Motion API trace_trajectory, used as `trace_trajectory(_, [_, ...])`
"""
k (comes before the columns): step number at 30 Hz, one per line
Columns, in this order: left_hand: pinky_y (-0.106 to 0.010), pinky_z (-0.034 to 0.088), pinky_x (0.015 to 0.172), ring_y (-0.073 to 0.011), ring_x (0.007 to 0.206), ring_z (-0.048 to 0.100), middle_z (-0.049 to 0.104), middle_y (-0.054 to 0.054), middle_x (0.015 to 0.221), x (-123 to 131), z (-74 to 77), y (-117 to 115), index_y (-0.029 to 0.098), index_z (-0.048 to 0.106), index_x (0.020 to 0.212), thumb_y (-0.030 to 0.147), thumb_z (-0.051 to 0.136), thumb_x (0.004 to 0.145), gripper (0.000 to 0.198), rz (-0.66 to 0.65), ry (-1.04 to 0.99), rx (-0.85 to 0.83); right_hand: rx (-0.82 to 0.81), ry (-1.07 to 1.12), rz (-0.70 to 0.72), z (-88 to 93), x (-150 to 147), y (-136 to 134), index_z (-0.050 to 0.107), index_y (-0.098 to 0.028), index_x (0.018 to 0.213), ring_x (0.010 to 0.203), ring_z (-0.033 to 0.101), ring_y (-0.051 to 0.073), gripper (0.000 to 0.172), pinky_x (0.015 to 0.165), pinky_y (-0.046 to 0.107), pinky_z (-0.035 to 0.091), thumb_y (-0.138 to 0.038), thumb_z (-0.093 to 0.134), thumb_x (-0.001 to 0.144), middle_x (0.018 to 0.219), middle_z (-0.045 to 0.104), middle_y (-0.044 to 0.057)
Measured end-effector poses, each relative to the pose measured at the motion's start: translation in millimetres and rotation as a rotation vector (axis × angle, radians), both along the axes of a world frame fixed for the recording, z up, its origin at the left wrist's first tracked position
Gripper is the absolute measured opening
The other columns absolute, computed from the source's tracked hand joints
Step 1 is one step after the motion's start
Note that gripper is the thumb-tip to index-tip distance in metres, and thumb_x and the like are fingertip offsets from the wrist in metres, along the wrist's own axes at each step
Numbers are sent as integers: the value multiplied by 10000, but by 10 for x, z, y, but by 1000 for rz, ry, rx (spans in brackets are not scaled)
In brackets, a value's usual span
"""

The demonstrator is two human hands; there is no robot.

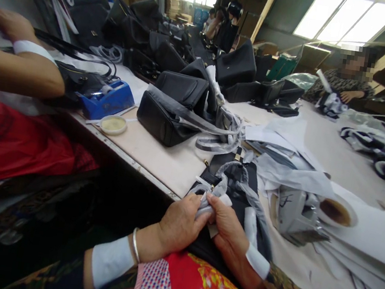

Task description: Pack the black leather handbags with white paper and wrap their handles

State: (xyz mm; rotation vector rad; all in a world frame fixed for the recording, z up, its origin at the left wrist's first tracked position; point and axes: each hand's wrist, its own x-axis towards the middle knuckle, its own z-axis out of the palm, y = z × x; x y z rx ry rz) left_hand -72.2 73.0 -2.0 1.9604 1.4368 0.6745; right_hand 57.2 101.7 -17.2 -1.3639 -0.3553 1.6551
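A black handbag (216,166) lies at the table's front edge, close to my body. Pale translucent wrapping (244,183) covers its handle and strap. My left hand (181,221) is closed on a bundle of this wrapping at the near side of the bag. From the other side, my right hand (230,227) pinches the same bundle, its thumb meeting the left hand's fingers. What lies inside the bundle is hidden. Just beyond stands another black handbag (172,107), with a wrapped strap hanging across it.
A blue tape dispenser (108,100) and a small round dish (113,125) stand to the left, near a co-worker's arm (19,65). White paper sheets (375,230) and a brown-stained bowl (336,212) lie right. Many black bags (238,64) fill the back; another person (350,81) sits far right.
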Motion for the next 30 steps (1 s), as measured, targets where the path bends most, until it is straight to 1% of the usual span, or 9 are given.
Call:
trace_trajectory(3, [-397, 495, 861, -285, 965, 638, 676, -132, 1034, -15, -10, 50, 157, 628, 1052, 350, 471, 987, 256, -5, 5, -1, 12, 34, 91, 83, 60, -15, 639, -175, 766, 547, 533, 106, 352, 527, 235, 463, -377, 882, 611, 638, 621, -28])
trace_trajectory(6, [-351, 479, 763, -246, 843, 628, 675, -102, 918, -68, -37, 105, 167, 623, 929, 377, 512, 969, 241, 32, -65, -46, 74, 34, 353, 210, 230, -88, 673, -170, 873, 665, 596, 138, 417, 580, 255, 516, -489, 856, 675, 779, 671, 13])
trace_trajectory(10, [-279, 417, 637, -175, 707, 576, 654, -36, 800, -129, -40, 163, 171, 619, 876, 385, 550, 942, 235, 51, -213, -154, 140, -120, 646, 320, 498, -196, 703, -153, 1050, 757, 629, 158, 465, 607, 257, 518, -493, 815, 752, 928, 699, 57])
trace_trajectory(13, [-257, 376, 596, -152, 660, 539, 615, 0, 712, -153, 3, 191, 160, 615, 840, 381, 570, 920, 239, 47, -243, -225, 165, -214, 655, 314, 588, -189, 714, -134, 1050, 718, 618, 153, 474, 617, 260, 482, -534, 765, 800, 870, 704, 55])
trace_trajectory(17, [-243, 354, 559, -135, 615, 516, 583, 20, 647, -186, 45, 201, 155, 605, 848, 432, 543, 940, 299, -27, -286, -305, 189, -372, 535, 249, 543, -81, 732, -121, 899, 662, 588, 155, 479, 612, 273, 438, -557, 819, 720, 761, 700, 40])
trace_trajectory(21, [-229, 347, 522, -113, 555, 492, 558, 31, 611, -207, 20, 174, 164, 572, 829, 497, 509, 959, 363, -38, -361, -319, 263, -395, 499, 218, 441, -1, 741, -120, 862, 719, 605, 173, 482, 676, 290, 452, -557, 841, 686, 808, 726, 54])
trace_trajectory(24, [-218, 342, 488, -104, 515, 481, 536, 42, 581, -201, -1, 156, 163, 580, 854, 545, 516, 949, 398, 5, -439, -369, 238, -348, 528, 241, 414, 12, 733, -126, 904, 703, 612, 173, 473, 659, 290, 457, -552, 820, 715, 819, 733, 53])
trace_trajectory(27, [-209, 335, 449, -98, 488, 471, 524, 44, 575, -188, -27, 157, 166, 580, 838, 575, 538, 930, 422, 58, -492, -423, 280, -382, 617, 316, 470, -14, 724, -135, 985, 772, 648, 194, 427, 695, 302, 492, -531, 722, 825, 886, 744, 66])
trace_trajectory(30, [-198, 322, 420, -92, 466, 456, 516, 48, 565, -181, -90, 170, 170, 581, 849, 592, 549, 919, 429, 88, -541, -466, 365, -434, 778, 407, 585, -97, 684, -170, 1169, 935, 685, 225, 330, 811, 342, 543, -356, 586, 914, 1045, 750, 80])
